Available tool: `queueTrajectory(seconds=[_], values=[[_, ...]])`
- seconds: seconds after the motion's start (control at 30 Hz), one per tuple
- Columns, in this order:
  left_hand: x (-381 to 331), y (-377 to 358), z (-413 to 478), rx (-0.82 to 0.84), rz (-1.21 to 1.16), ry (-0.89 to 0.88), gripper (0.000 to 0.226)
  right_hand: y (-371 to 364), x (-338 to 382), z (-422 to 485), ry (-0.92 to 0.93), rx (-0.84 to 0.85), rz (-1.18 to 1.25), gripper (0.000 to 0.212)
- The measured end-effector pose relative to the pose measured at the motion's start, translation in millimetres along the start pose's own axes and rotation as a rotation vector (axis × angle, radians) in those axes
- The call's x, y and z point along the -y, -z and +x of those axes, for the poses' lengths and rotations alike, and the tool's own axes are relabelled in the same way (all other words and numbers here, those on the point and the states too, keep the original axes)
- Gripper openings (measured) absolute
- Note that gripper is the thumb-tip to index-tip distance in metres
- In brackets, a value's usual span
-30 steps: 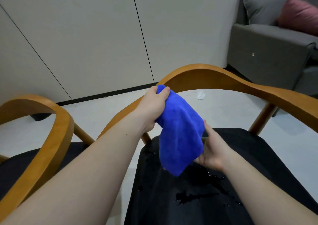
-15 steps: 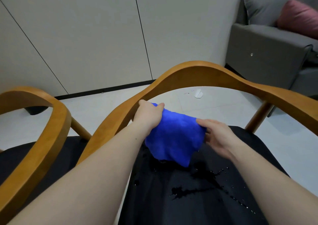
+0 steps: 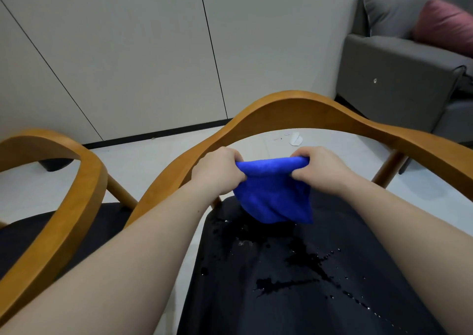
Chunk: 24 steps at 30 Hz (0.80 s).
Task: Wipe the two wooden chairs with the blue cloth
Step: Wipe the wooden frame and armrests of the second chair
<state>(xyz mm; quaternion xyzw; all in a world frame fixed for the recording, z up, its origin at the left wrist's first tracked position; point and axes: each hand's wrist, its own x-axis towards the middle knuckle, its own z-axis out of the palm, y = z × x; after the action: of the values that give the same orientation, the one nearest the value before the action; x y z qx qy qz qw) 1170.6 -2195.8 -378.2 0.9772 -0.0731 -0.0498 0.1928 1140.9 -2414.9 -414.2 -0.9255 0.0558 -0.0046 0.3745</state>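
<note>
The blue cloth (image 3: 273,194) hangs folded above the black seat of the nearer wooden chair (image 3: 302,107). My left hand (image 3: 220,168) grips the cloth's top left corner, and my right hand (image 3: 320,165) grips the top right corner, so the upper edge is stretched between them. Both hands are just inside the chair's curved wooden backrest. Wet splashes and droplets (image 3: 294,265) lie on the black seat below the cloth. A second wooden chair (image 3: 84,188) with a black seat stands to the left.
A grey sofa (image 3: 399,83) with a pink cushion (image 3: 445,25) stands at the back right. A light panelled wall is behind the chairs. A small white scrap (image 3: 295,139) lies on the pale floor beyond the backrest.
My right hand rose from the cloth's lower edge to its top right corner. My left hand dropped lower, and the cloth now stretches level between both hands.
</note>
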Motion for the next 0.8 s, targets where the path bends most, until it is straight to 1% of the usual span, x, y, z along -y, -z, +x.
queueTrajectory(seconds=[0.07, 0.1, 0.13, 0.17, 0.2, 0.23, 0.3, 0.33, 0.37, 0.4, 0.43, 0.5, 0.53, 0.6, 0.67, 0.73, 0.8], values=[[-1, -3, -3, -0.03, 0.007, 0.032, 0.016, -11, -1, 2, -0.042, -0.195, -0.034, 0.015], [0, -5, -4, -0.028, -0.041, 0.039, 0.017, -17, -1, 0, -0.074, -0.299, -0.038, 0.014], [1, -7, -6, -0.025, -0.133, 0.037, 0.017, -25, -2, -1, -0.119, -0.387, -0.011, 0.014], [0, -9, -11, -0.036, -0.264, 0.03, 0.016, -34, -1, -2, -0.169, -0.436, 0.056, 0.013], [-4, -13, -17, -0.068, -0.414, 0.035, 0.014, -44, 2, -2, -0.217, -0.442, 0.165, 0.013], [-9, -17, -22, -0.121, -0.576, 0.067, 0.013, -53, 5, -2, -0.258, -0.409, 0.308, 0.013], [-14, -32, -28, -0.243, -0.89, 0.206, 0.015, -70, 11, -1, -0.308, -0.294, 0.58, 0.01], [-12, -43, -29, -0.308, -0.989, 0.279, 0.012, -76, 13, 0, -0.312, -0.256, 0.639, 0.008], [-8, -55, -29, -0.373, -1.026, 0.342, 0.008, -81, 16, 0, -0.29, -0.235, 0.627, 0.007], [1, -68, -30, -0.437, -0.997, 0.391, 0.008, -85, 16, 1, -0.263, -0.227, 0.573, 0.009], [11, -79, -32, -0.494, -0.901, 0.425, 0.011, -87, 18, 2, -0.236, -0.227, 0.502, 0.012], [33, -98, -37, -0.535, -0.711, 0.475, 0.02, -94, 20, 5, -0.196, -0.237, 0.393, 0.019], [41, -103, -39, -0.532, -0.712, 0.5, 0.021, -99, 21, 7, -0.171, -0.229, 0.39, 0.021], [48, -108, -39, -0.565, -0.845, 0.547, 0.018, -111, 27, 11, -0.101, -0.178, 0.428, 0.022], [49, -106, -31, -0.664, -1.034, 0.629, 0.015, -122, 37, 17, -0.017, -0.142, 0.441, 0.024], [50, -99, -18, -0.719, -1.109, 0.72, 0.011, -131, 50, 25, 0.018, -0.088, 0.458, 0.027], [56, -90, -3, -0.722, -1.148, 0.81, 0.003, -142, 58, 39, 0.028, -0.009, 0.438, 0.025]])
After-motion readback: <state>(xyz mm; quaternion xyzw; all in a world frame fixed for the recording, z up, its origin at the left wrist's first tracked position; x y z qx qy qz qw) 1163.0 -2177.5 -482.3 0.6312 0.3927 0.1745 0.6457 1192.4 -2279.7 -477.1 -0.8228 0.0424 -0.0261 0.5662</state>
